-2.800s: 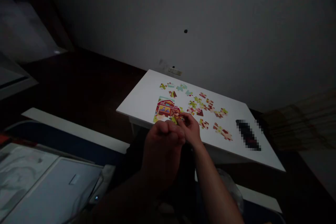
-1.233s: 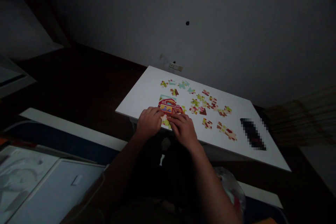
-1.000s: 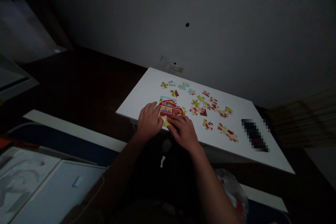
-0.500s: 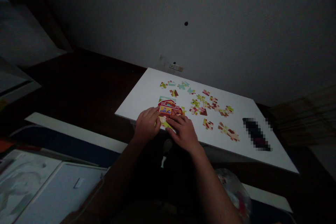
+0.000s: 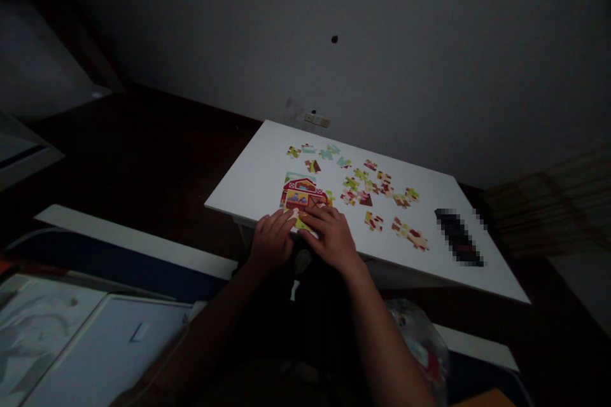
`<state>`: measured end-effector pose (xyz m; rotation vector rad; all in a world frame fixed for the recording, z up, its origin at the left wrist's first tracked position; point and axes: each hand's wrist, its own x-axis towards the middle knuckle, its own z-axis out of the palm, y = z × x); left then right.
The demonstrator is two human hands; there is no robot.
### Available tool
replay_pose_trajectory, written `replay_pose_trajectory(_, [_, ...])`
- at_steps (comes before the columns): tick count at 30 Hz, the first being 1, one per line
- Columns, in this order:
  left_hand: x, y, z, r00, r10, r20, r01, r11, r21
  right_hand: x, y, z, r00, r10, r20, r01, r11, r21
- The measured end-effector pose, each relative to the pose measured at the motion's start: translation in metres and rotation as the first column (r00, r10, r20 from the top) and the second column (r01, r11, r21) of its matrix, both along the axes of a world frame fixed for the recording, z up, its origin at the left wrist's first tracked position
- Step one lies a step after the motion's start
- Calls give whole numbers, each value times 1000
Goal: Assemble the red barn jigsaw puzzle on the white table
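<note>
A partly joined jigsaw puzzle (image 5: 300,189) with a red barn picture lies near the front edge of the white table (image 5: 243,172). My left hand (image 5: 272,238) rests at its lower left corner, fingers laid out over the edge and the thumb below. On the lower right part lies my right hand (image 5: 331,235), its fingers spread flat across the pieces. Both hands cover the puzzle's bottom section, so any small piece under the fingertips is hidden. A green piece (image 5: 330,197) sits at the puzzle's right side.
Loose jigsaw pieces (image 5: 361,175) are scattered behind and to the right. Joined pieces (image 5: 410,233) lie near the front edge. A dark pixelated object (image 5: 459,237) is at the table's right. A clear plastic bag (image 5: 420,343) is below right; a bench (image 5: 133,238) stands left.
My left hand has slid down and toward me from the puzzle's left side to its lower corner, uncovering more of the barn. My right hand stays on the lower right.
</note>
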<state>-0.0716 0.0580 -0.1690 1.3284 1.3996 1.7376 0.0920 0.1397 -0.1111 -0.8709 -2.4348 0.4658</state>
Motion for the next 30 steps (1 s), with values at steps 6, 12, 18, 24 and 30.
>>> replay_pose_trajectory(6, [1, 1, -9, 979, 30, -202, -13, 997, 81, 0, -2, 2, 999, -32, -2, 32, 999, -10])
replay_pose_trajectory(12, [1, 0, -11, 924, 95, -369, -60, 993, 104, 0, -1, 2, 998, -20, 53, 18, 999, 34])
replay_pose_trajectory(18, [0, -1, -15, 626, 142, -767, -185, 982, 30, 1, -2, 5, 988, -34, 150, 22, 997, 80])
replay_pose_trajectory(24, [0, -2, -13, 501, 142, -854, -209, 977, 39, 0, -9, 4, 975, -61, 213, 28, 987, 155])
replay_pose_trajectory(30, [2, -2, -9, 498, 149, -854, -223, 974, 39, 1, -26, 1, 962, -90, 259, 36, 978, 204])
